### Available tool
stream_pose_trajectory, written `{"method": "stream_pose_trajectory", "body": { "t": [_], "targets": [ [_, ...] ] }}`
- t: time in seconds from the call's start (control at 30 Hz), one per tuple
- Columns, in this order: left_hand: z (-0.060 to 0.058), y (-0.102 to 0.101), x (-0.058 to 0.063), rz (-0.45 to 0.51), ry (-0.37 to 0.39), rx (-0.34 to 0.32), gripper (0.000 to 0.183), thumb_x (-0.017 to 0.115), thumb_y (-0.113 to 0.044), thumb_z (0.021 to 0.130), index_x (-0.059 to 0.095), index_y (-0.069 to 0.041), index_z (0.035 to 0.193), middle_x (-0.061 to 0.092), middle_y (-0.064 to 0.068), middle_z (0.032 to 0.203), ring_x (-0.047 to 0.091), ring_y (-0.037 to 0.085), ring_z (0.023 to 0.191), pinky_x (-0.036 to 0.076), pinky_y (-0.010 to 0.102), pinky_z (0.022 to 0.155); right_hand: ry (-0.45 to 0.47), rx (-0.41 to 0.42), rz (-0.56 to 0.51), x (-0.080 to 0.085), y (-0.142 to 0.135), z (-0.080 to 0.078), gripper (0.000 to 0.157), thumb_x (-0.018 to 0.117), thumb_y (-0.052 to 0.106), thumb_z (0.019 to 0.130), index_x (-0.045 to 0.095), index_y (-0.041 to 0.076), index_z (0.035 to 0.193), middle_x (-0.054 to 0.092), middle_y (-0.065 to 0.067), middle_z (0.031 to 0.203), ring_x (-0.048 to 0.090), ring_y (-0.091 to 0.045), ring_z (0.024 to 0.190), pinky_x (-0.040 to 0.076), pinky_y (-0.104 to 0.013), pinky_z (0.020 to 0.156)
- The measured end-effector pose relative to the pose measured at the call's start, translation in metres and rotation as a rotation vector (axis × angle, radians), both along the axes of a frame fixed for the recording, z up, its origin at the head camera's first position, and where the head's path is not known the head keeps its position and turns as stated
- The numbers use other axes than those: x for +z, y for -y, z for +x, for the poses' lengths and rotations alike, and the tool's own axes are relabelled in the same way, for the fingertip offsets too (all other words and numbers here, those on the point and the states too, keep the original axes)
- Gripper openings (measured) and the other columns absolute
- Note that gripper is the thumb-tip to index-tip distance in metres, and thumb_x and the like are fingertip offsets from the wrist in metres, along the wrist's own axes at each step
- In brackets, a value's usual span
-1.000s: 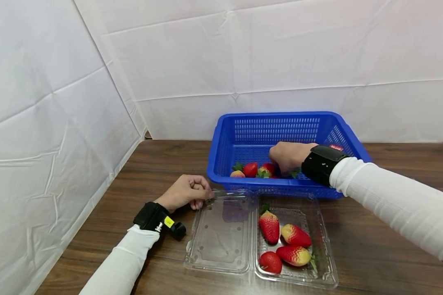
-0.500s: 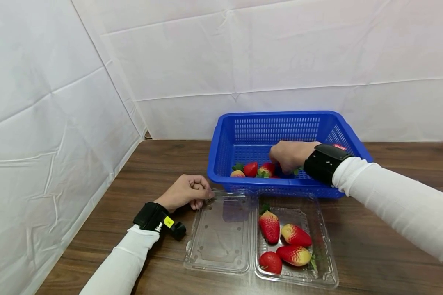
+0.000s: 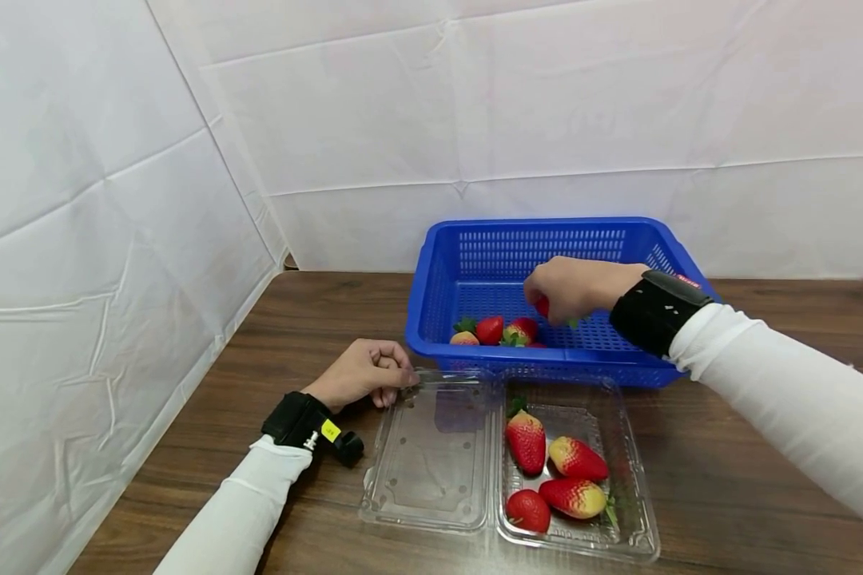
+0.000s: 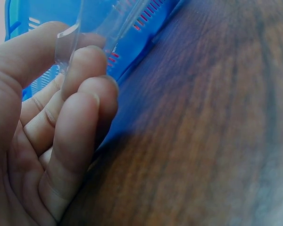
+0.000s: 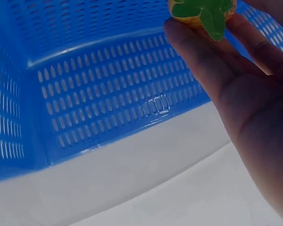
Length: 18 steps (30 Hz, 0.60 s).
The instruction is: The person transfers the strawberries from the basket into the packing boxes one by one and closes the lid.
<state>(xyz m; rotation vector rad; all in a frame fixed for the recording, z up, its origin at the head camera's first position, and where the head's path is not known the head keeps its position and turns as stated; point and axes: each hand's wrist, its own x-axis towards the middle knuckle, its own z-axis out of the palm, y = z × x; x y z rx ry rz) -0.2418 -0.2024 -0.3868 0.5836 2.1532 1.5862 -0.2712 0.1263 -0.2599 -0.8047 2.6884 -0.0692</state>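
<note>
Red strawberry [image 5: 203, 10] in our right hand [image 3: 571, 287], we should pinch lightly; our left hand [image 3: 367, 374] grips the lid [image 3: 431, 471] at its far-left corner

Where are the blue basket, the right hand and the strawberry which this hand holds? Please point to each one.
Blue basket [image 3: 539, 249]: head view, on its inner back wall.
Right hand [image 3: 582, 289]: head view, on the middle of the hand.
Strawberry [image 5: 203, 13]: right wrist view, on its green leaves.

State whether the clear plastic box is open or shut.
Open: its lid lies spread beside the base, where four strawberries lie uncovered; the left hand pinches the lid's edge.
</note>
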Motion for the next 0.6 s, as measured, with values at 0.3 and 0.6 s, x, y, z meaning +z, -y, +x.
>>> {"method": "stream_pose_trajectory", "body": {
  "t": [0.3, 0.6],
  "targets": [
    [0.001, 0.0, 0.0, 0.006, 0.002, 0.003, 0.021, 0.075, -0.021, 0.084, 0.064, -0.004, 0.088, 0.063, 0.004, 0.059, 0.056, 0.017, 0.049, 0.05, 0.024, 0.043, -0.062, -0.01, -0.137, 0.01, -0.012, 0.003, 0.033, 0.069, 0.004, 0.084, 0.063, 0.006, 0.117, 0.063, -0.014, 0.108, 0.055, -0.023, 0.083, 0.056, -0.04, 0.073],
    [0.001, 0.001, -0.001, 0.014, 0.007, 0.008, 0.02, 0.075, -0.02, 0.084, 0.064, -0.004, 0.088, 0.065, 0.005, 0.061, 0.056, 0.017, 0.05, 0.051, 0.024, 0.044, -0.111, -0.026, -0.25, 0.019, -0.017, 0.005, 0.033, 0.071, 0.008, 0.085, 0.064, 0.006, 0.118, 0.064, -0.016, 0.109, 0.059, -0.02, 0.077, 0.057, -0.039, 0.069]
  ]
}}
